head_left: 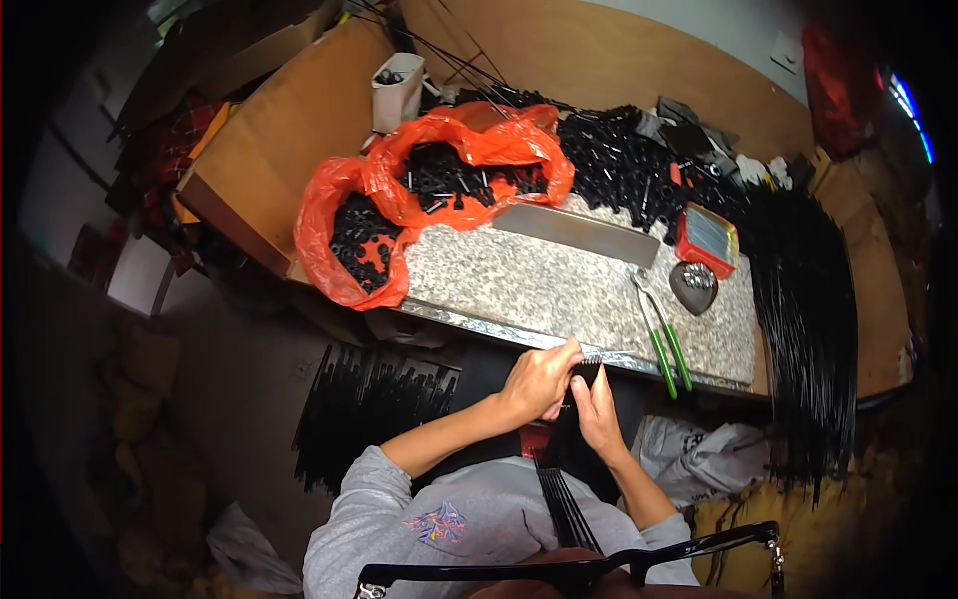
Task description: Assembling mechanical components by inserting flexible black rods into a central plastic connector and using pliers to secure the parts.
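Note:
Just off the front edge of the table, my two hands close together around a row of thin black rods (587, 369). The rods' upper ends line up like comb teeth, and long black rods (567, 504) run down across my lap. My left hand (539, 381) has its fingers curled at the upper ends. From the other side, my right hand (597, 414) grips the row with its thumb along it. What lies between the fingertips is too small to make out. Green-handled pliers (661, 339) rest on the speckled tabletop (519, 282), close to my right hand.
Orange-red plastic bags (311, 225) hold small black parts, with a loose pile (619, 165) behind. A metal bar (574, 235), a red box (733, 258) and a dark dish of metal pieces (696, 292) lie rightward. Long black rods (808, 329) overhang the right side; more rods (369, 414) stand left.

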`<state>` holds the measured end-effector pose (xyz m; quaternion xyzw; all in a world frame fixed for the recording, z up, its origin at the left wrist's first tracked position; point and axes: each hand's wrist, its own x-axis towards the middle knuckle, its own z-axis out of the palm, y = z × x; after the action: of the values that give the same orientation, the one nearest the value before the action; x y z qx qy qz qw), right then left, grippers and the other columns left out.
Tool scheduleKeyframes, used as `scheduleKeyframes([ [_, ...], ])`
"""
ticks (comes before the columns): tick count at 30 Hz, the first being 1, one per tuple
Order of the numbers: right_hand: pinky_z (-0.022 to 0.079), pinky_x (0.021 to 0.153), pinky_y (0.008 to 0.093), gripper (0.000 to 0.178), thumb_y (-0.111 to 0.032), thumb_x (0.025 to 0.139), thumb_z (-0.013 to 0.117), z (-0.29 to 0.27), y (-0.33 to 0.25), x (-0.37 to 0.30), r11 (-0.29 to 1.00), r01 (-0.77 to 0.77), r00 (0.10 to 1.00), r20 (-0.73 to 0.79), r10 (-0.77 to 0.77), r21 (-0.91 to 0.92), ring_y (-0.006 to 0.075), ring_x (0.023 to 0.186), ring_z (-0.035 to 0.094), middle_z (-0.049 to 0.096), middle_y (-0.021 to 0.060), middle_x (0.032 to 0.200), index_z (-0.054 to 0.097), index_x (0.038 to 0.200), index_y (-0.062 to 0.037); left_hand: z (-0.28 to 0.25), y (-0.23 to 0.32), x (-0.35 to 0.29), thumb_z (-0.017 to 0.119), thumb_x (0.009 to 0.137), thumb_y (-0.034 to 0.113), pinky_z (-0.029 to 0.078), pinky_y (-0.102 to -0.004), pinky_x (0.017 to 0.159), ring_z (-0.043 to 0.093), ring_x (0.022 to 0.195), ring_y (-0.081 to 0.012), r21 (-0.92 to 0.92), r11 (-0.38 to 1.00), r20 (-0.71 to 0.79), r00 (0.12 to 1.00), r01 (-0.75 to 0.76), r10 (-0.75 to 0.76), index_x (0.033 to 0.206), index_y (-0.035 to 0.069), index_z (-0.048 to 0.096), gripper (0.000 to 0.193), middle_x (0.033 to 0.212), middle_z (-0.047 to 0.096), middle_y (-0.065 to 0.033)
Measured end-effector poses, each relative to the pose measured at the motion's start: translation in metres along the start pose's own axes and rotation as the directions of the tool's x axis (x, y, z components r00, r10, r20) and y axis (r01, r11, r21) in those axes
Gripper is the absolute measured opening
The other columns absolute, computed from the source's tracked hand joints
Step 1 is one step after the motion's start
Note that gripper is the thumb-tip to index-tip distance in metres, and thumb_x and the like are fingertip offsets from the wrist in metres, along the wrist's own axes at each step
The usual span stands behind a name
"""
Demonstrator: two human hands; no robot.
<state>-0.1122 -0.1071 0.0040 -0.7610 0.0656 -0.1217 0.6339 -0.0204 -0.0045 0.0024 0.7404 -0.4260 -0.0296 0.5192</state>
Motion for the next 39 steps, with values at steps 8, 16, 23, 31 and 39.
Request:
scheduleKeyframes([
  [8, 0.045, 0.074, 0.0296, 0.025, -0.018, 0.094, 0.04, 0.002, 0.001, 0.013, 0.935, -0.259, 0.964, 0.124, 0.234, 0.243, 0.0173, 0.074, 0.057, 0.054, 0.0102, 0.088, 0.044, 0.107, 0.0023, -0.047, 0.006, 0.029, 0.043, 0.09, 0.014, 0.046, -0.038, 0.058, 0.06, 0.064, -0.0312, 0.0, 0.961, 0.457, 0.854, 0.278, -0.247, 0.085, 0.001, 0.049, 0.015, 0.065, 0.058, -0.0145],
  [16, 0.044, 0.061, 0.0261, 0.018, -0.016, 0.094, 0.037, 0.007, 0.02, 0.019, 0.926, -0.19, 0.974, 0.18, 0.136, 0.326, 0.0127, 0.061, 0.05, 0.048, 0.0075, 0.082, 0.039, 0.104, -0.0008, -0.121, -0.154, 0.113, 0.051, 0.072, 0.0, 0.046, -0.0397, 0.069, 0.05, 0.084, -0.0314, 0.825, 0.539, -0.291, 0.945, 0.17, 0.148, 0.086, 0.0, 0.055, 0.015, 0.087, 0.05, -0.0157],
  [23, 0.044, 0.056, 0.0264, 0.02, -0.018, 0.095, 0.035, 0.007, 0.029, 0.021, 0.91, -0.252, 0.966, 0.146, 0.214, 0.328, 0.012, 0.057, 0.049, 0.047, 0.0059, 0.076, 0.038, 0.106, -0.0016, -0.12, -0.136, 0.089, 0.059, 0.072, 0.003, 0.045, -0.04, 0.069, 0.054, 0.081, -0.0311, 0.656, 0.753, -0.196, 0.975, 0.052, 0.103, 0.08, 0.002, 0.061, 0.008, 0.081, 0.053, -0.0138],
  [31, 0.05, 0.058, 0.0265, 0.022, -0.02, 0.093, 0.043, 0.004, 0.027, 0.021, 0.916, -0.172, 0.981, 0.149, 0.125, 0.363, 0.0164, 0.067, 0.062, 0.059, 0.01, 0.081, 0.046, 0.092, 0.0016, -0.091, -0.097, 0.045, 0.066, 0.07, 0.005, 0.044, -0.0393, 0.069, 0.052, 0.078, -0.0316, 0.625, 0.771, -0.195, 0.981, 0.122, 0.002, 0.076, 0.0, 0.06, 0.01, 0.076, 0.053, -0.0139],
  [39, 0.05, 0.062, 0.0258, 0.029, -0.02, 0.093, 0.044, 0.005, 0.02, 0.007, 0.911, -0.175, 0.982, 0.131, 0.134, 0.373, 0.0161, 0.069, 0.062, 0.061, 0.0111, 0.08, 0.05, 0.109, 0.0033, -0.02, -0.044, -0.004, 0.058, 0.085, 0.01, 0.05, -0.0261, 0.07, 0.06, 0.075, -0.0142, -0.834, 0.339, 0.279, 0.863, 0.435, -0.421, 0.109, -0.001, 0.051, 0.027, 0.085, 0.061, -0.0087],
])
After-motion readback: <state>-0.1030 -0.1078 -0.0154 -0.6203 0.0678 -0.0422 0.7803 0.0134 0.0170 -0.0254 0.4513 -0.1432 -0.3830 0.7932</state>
